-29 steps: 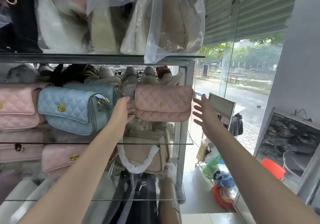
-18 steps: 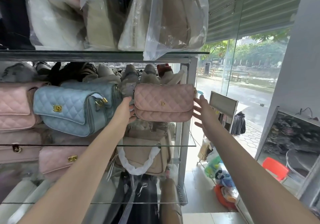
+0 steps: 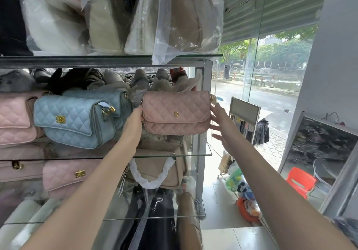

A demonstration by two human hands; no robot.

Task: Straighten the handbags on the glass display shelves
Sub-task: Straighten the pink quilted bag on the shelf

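Centrally, a pink handbag stands over the glass shelf; the left hand meets its left end, grip hidden; the right hand, fingers spread, touches its right end.

A: What's different?
B: The right hand has closed in. Earlier a gap separated it from the pink handbag.
A: And now?
B: The bag's right end sits just left of its fingers, about touching.

Orange chair; corrugated shutter
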